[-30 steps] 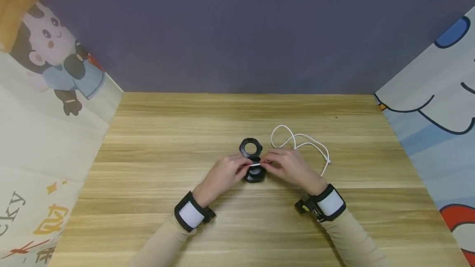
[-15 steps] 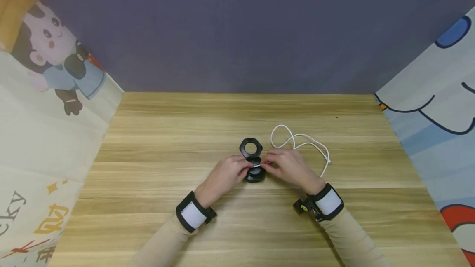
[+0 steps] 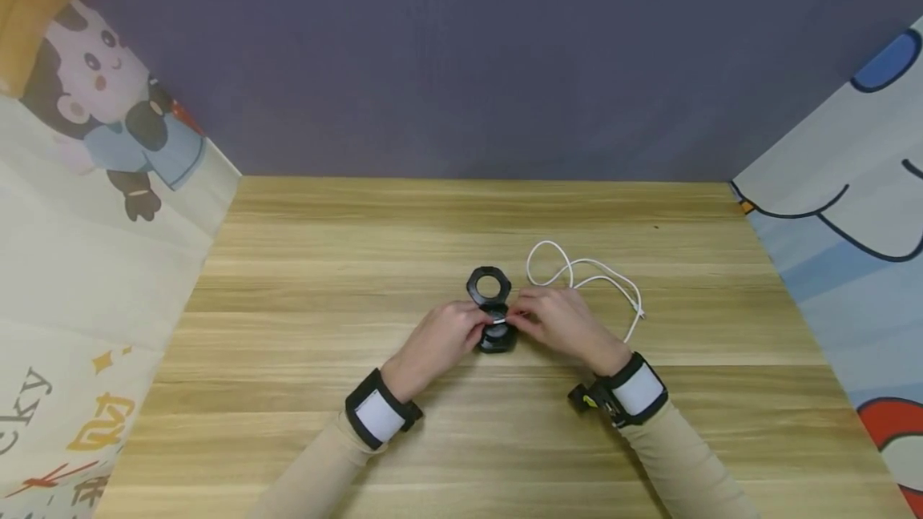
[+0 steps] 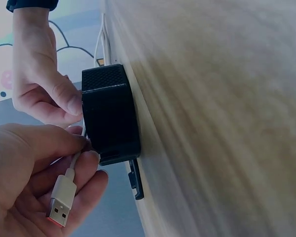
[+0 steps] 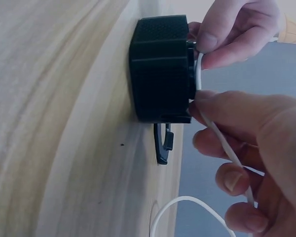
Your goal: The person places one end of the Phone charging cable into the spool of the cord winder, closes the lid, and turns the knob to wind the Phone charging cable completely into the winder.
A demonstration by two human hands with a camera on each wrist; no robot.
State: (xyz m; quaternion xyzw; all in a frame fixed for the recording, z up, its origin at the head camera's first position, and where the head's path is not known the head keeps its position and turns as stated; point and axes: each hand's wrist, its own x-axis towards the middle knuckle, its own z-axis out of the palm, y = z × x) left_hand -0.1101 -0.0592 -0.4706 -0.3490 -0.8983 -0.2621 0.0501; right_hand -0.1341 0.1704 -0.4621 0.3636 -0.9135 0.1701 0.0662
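A black hexagonal case (image 3: 497,340) stands on the table, its ring-shaped lid (image 3: 472,288) swung back on the far side. Across its top runs a white USB cable (image 5: 198,74), stretched between both hands. My left hand (image 3: 441,339) pinches the cable between thumb and forefinger at the case's left rim. Its USB plug (image 4: 64,195) hangs over the curled fingers in the left wrist view. From the other side, my right hand (image 3: 566,327) pinches the cable at the right rim, and the cable trails on through its palm. The case's inside is mostly hidden by fingers.
The rest of the cable lies in loose loops on the wooden table (image 3: 324,263) to the right of the case. A dark grey panel (image 3: 461,62) rises behind the table's far edge. Printed cloths hang at the left (image 3: 86,263) and right.
The hands have drawn slightly closer together, so less cable shows between them. The case and the loops of cable have stayed in place.
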